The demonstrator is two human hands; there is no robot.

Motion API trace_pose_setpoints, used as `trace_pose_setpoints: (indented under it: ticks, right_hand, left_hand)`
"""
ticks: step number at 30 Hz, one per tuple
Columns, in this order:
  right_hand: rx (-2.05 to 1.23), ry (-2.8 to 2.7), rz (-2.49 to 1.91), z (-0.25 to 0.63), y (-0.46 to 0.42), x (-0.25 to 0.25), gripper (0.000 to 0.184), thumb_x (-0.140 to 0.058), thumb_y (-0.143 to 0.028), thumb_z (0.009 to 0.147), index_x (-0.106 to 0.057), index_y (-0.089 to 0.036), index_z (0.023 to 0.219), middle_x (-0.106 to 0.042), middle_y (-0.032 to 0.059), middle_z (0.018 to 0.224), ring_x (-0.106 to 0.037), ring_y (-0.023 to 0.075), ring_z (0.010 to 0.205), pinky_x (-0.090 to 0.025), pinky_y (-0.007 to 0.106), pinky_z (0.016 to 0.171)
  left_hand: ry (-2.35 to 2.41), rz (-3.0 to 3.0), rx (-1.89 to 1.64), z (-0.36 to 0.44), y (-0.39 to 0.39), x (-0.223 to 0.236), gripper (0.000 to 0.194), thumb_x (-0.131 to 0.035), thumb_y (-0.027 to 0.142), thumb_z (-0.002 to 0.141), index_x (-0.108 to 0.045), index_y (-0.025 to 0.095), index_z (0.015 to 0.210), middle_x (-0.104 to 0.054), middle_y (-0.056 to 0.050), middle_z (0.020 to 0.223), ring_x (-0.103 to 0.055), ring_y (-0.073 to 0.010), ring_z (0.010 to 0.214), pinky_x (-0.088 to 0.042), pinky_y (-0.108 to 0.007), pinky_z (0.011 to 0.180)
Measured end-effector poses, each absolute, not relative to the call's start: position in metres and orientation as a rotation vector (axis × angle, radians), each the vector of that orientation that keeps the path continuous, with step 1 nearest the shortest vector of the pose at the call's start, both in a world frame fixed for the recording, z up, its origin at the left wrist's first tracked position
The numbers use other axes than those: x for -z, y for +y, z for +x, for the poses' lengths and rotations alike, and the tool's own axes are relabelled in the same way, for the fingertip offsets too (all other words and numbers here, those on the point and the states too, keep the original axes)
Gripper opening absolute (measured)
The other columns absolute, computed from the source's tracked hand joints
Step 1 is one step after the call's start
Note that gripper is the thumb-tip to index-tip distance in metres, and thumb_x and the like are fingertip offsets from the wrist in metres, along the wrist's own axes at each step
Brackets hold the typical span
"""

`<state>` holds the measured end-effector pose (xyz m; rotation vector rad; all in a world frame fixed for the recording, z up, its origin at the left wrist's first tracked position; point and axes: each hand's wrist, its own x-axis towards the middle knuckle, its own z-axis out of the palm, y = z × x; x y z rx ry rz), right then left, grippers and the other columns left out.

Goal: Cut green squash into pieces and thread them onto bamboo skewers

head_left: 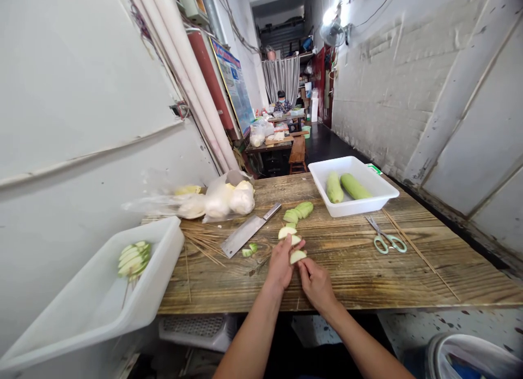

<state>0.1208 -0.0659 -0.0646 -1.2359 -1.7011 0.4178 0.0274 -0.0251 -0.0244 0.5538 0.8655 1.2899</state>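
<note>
My left hand [280,263] is closed around pale green squash slices [287,233] near the front middle of the wooden table. Close beside it, my right hand [317,283] pinches the edge of a half-round squash slice [298,257]. Whether a stick runs through these slices is hidden by my fingers. Just beyond my hands lies a fanned row of cut squash slices [297,212]. A cleaver [245,234] rests to the left, its handle pointing away to the right. Two small green end pieces [249,250] sit by its blade.
A white tray [354,208] at right holds two whole squashes [354,187]. Scissors [389,242] and thin sticks [425,257] lie near it. At left are a white bin [163,259] with skewered slices [134,259], bamboo sticks [204,238] and plastic bags [218,202]. A person [281,104] sits far back.
</note>
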Motion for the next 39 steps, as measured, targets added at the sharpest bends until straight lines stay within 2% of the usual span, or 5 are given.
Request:
trace_pose_setpoints:
  ticks: [5,20,29,33,39]
  right_hand:
    - [-0.438,-1.711,-1.164,0.120,-0.067,0.066,0.027,-0.036,-0.024,0.091,-0.062,-0.015,0.085,-0.063,0.0033,0.066,-0.058,0.0139,0.056,-0.038,0.022,0.056]
    - [-0.550,-1.667,-1.167,0.122,-0.064,0.067,0.028,-0.037,-0.023,0.090,-0.061,-0.015,0.077,-0.061,0.0028,0.064,-0.054,0.0132,0.055,-0.035,0.022,0.056]
    - [-0.605,-1.718,-1.150,0.123,-0.064,0.065,0.030,-0.037,-0.026,0.090,-0.060,-0.016,0.073,-0.057,0.0010,0.059,-0.052,0.0125,0.052,-0.034,0.021,0.053]
    - [-0.674,-1.642,-1.138,0.124,-0.063,0.065,0.029,-0.037,-0.026,0.089,-0.061,-0.016,0.074,-0.060,0.0016,0.062,-0.055,0.0132,0.056,-0.037,0.021,0.055]
    - [-0.574,-1.575,-1.249,0.143,-0.063,0.069,0.030,-0.038,-0.030,0.089,-0.061,-0.017,0.076,-0.063,0.0031,0.065,-0.056,0.0145,0.058,-0.038,0.023,0.057]
  left_hand:
    - [0.863,0.541,-1.276,0.022,-0.017,0.014,0.026,-0.059,0.032,0.081,-0.059,0.009,0.093,-0.067,-0.016,0.098,-0.065,-0.0247,0.090,-0.052,-0.035,0.076]
    - [0.919,0.621,-1.370,0.023,-0.023,0.026,0.045,-0.059,0.050,0.076,-0.059,0.010,0.096,-0.068,-0.015,0.091,-0.066,-0.0233,0.083,-0.051,-0.028,0.063]
    - [0.913,0.619,-1.358,0.007,-0.011,0.018,0.031,-0.063,0.039,0.075,-0.061,0.009,0.082,-0.068,-0.013,0.083,-0.066,-0.0220,0.078,-0.051,-0.030,0.063]
    - [0.878,0.660,-1.331,0.020,-0.019,0.027,0.038,-0.061,0.043,0.076,-0.062,0.007,0.089,-0.067,-0.016,0.086,-0.064,-0.0196,0.072,-0.049,-0.028,0.058]
    - [1.155,1.007,-1.454,-0.001,0.002,0.041,0.043,-0.044,0.042,0.086,-0.049,0.016,0.120,-0.062,-0.014,0.110,-0.061,-0.0211,0.094,-0.047,-0.039,0.084]
